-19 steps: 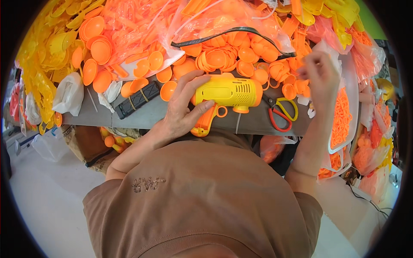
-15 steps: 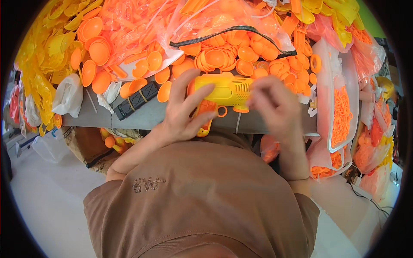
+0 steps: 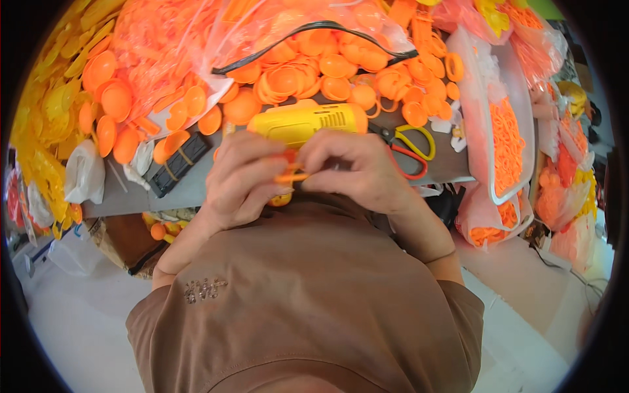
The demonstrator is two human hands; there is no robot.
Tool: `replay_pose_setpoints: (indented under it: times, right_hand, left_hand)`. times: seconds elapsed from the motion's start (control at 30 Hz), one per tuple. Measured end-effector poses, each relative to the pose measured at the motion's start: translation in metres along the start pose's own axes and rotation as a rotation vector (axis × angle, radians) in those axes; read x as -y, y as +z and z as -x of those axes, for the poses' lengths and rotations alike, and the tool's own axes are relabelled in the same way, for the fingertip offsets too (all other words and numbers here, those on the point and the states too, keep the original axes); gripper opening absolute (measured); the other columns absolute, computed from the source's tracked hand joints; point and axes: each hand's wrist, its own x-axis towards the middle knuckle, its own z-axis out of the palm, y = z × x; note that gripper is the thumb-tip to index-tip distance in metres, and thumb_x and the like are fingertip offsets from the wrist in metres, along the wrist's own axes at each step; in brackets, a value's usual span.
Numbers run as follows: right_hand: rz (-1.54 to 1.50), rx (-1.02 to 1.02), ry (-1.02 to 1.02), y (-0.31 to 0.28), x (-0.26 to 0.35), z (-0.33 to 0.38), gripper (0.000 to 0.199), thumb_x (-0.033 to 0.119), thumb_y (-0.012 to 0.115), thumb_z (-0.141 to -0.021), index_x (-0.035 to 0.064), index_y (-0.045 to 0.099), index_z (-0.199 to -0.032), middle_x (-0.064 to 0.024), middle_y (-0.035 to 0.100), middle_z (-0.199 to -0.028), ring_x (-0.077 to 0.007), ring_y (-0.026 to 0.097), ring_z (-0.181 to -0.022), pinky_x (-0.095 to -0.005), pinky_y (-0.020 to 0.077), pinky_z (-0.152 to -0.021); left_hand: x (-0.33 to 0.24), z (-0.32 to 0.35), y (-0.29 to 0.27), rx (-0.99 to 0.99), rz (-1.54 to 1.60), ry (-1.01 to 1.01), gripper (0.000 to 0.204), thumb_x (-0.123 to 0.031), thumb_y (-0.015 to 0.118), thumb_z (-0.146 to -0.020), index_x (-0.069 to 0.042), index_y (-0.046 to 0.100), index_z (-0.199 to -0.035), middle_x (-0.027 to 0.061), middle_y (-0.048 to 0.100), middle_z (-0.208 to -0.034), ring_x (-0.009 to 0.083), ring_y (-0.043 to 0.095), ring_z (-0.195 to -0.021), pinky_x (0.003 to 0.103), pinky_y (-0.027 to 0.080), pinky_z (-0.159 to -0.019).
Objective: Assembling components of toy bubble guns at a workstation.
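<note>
A yellow plastic toy drill (image 3: 304, 124) with slots in its side and orange parts on its handle lies crosswise at the near table edge. My left hand (image 3: 244, 173) is closed around its handle from the left, fingers curled over the orange part. From the right, my right hand (image 3: 354, 167) comes in just below the yellow body. Its thumb and index finger pinch together close to a small orange piece (image 3: 291, 177) by the handle. What sits between those fingertips is hidden. Scissors (image 3: 413, 150) with red and yellow handles lie beside my right hand.
Heaps of orange cups (image 3: 282, 82) and loose orange parts cover the far side, under clear plastic bags. Yellow scoops (image 3: 56, 111) pile up at left. A dark rectangular tray (image 3: 180, 164) lies left of my hands. At right stands a translucent bin (image 3: 481, 131) of small orange rings.
My right hand has moved from the toy drill's right end down and left to beside the handle. The scissors now show. The view has shifted slightly.
</note>
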Motion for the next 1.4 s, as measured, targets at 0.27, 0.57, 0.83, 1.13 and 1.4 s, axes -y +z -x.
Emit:
replay_pose_setpoints:
  times: [0.27, 0.57, 0.83, 1.13, 1.4]
  right_hand:
    - [0.949, -0.270, -0.451, 0.002, 0.002, -0.021, 0.032, -0.003, 0.067, -0.066, 0.0013, 0.060, -0.097, -0.0100, 0.059, -0.091, -0.0261, 0.056, -0.081, -0.0333, 0.0457, -0.069]
    - [1.072, -0.189, -0.443, 0.011, -0.001, -0.027, 0.036, -0.005, 0.067, -0.063, 0.0019, 0.059, -0.097, -0.0099, 0.054, -0.091, -0.0275, 0.053, -0.084, -0.0358, 0.0447, -0.070]
    - [1.124, -0.236, -0.425, 0.019, -0.005, -0.022, 0.035, -0.006, 0.065, -0.064, -0.0002, 0.058, -0.097, -0.0116, 0.051, -0.091, -0.0284, 0.051, -0.083, -0.0361, 0.0439, -0.070]
    - [0.995, -0.873, -0.332, -0.046, -0.013, 0.029, 0.025, -0.001, 0.065, -0.074, -0.0014, 0.060, -0.099, -0.0128, 0.058, -0.093, -0.0249, 0.058, -0.083, -0.0307, 0.0474, -0.072]
    - [1.417, -0.970, 0.173, -0.128, -0.047, 0.100, 0.026, 0.002, 0.062, -0.077, 0.0016, 0.061, -0.104, -0.0153, 0.059, -0.097, -0.0289, 0.059, -0.087, -0.0350, 0.0472, -0.075]
  left_hand:
    - [0.006, 0.017, 0.005, -0.168, 0.178, -0.534, 0.028, -0.008, 0.043, -0.093, 0.006, 0.051, -0.117, 0.0185, 0.053, -0.120, 0.0264, 0.049, -0.113, 0.033, 0.037, -0.096]
    - [0.014, 0.017, 0.013, -0.107, 0.120, -0.539, 0.027, -0.009, 0.050, -0.091, 0.004, 0.055, -0.114, 0.0183, 0.055, -0.117, 0.0271, 0.054, -0.107, 0.032, 0.042, -0.090]
    - [0.013, 0.016, 0.020, -0.129, 0.070, -0.581, 0.026, -0.003, 0.060, -0.083, 0.003, 0.058, -0.108, 0.0164, 0.057, -0.114, 0.0257, 0.058, -0.100, 0.031, 0.046, -0.083]
    - [0.004, 0.013, 0.001, -0.116, -0.116, -0.497, 0.032, -0.006, 0.049, -0.088, 0.005, 0.050, -0.118, 0.0199, 0.053, -0.121, 0.0278, 0.049, -0.115, 0.036, 0.036, -0.098]
    - [0.021, 0.002, -0.019, -0.336, -0.005, -0.395, 0.027, -0.008, 0.040, -0.093, 0.007, 0.054, -0.110, 0.0207, 0.056, -0.114, 0.0262, 0.053, -0.108, 0.037, 0.041, -0.094]
